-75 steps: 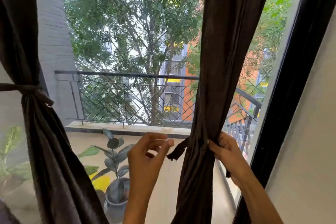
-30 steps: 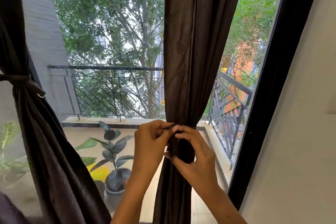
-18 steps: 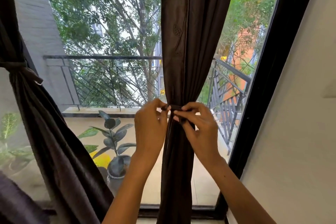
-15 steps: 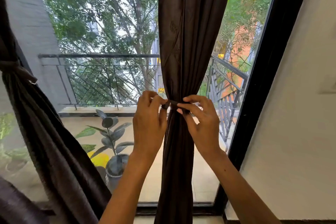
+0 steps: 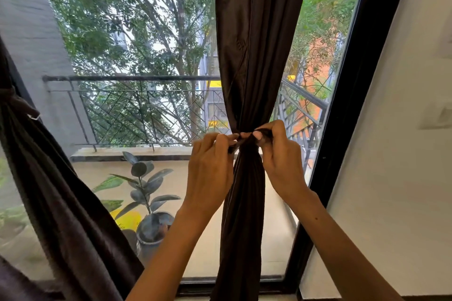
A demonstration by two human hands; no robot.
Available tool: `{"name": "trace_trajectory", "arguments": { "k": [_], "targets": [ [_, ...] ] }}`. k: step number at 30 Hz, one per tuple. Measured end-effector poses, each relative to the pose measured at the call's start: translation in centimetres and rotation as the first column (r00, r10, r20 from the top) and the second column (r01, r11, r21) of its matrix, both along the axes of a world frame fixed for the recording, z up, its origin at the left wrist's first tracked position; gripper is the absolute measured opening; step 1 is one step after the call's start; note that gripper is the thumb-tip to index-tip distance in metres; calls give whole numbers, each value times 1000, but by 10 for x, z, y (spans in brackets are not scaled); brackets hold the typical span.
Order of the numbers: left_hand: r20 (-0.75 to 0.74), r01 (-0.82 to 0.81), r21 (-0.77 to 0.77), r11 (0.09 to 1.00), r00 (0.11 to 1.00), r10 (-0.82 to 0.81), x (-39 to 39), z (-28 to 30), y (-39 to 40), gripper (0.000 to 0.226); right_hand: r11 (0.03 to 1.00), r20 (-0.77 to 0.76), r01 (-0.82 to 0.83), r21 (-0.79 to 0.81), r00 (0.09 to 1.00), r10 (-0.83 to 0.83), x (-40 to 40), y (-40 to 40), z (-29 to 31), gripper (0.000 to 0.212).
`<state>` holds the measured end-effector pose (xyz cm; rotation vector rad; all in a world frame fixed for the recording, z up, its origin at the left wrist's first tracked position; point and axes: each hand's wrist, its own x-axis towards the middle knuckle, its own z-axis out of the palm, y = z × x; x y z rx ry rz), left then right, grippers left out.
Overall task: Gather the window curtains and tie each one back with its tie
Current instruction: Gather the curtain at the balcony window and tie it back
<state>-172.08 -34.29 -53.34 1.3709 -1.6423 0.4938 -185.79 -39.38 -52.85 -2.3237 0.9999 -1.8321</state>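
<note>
Both hands pinch curtain tie (window behind)

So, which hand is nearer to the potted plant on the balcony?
Left. The left hand is just right of and above the potted plant; the right hand is beyond the gathered curtain.

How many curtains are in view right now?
2. One curtain hangs at centre, pinched at its tie by the left hand and right hand; the tied-back curtain is at left.

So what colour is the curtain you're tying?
Dark brown, plain; the curtain shows best in the head view, where both hands pinch its tie.
</note>
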Motion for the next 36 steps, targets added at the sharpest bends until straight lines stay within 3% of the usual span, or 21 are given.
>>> {"name": "trace_trajectory", "arguments": {
  "k": [4, 8, 12, 15, 19, 23, 29, 33, 36],
  "targets": [
    [19, 23, -25, 999, 1000, -23, -6, -1, -6, 9, 999, 159, -24, 47, 987, 16, 5, -12, 0, 9],
    [-33, 56, 29, 998, 998, -55, -8, -7, -11, 9, 998, 254, 2, 62, 967, -18, 12, -18, -3, 17],
    [-78, 71, 38, 997, 995, -68, -7, -7, -14, 17, 999, 120, 32, -1, 992, -31, 11, -16, -8, 10],
    [-120, 95, 35, 995, 989, -90, -6, -4, -14, 22, 999, -86, 21, 49, 996, -17, 5, -11, -15, 25],
    [-155, 87, 44, 995, 985, -79, -4, -6, -18, 11, 992, -321, 122, 21, 941, -109, 1, -4, -19, 41],
    [-130, 87, 35, 996, 988, -82, -6, -8, -20, 17, 985, -354, 168, -49, 919, -174, -4, -2, -7, 23],
    [-166, 111, -40, 993, 979, -116, -4, -10, -24, 18, 981, -501, 193, -35, 846, -184, -9, 2, 11, 18],
    [-16, 188, -149, 971, 981, -193, -6, -13, -22, 11, 982, -507, 190, -2, 846, -165, -11, 4, 13, 20],
    [32, 251, -94, 963, 968, -249, -7, -13, -22, 18, 990, -534, 140, 32, 839, -102, -20, -1, 10, 26]
  ]
}}
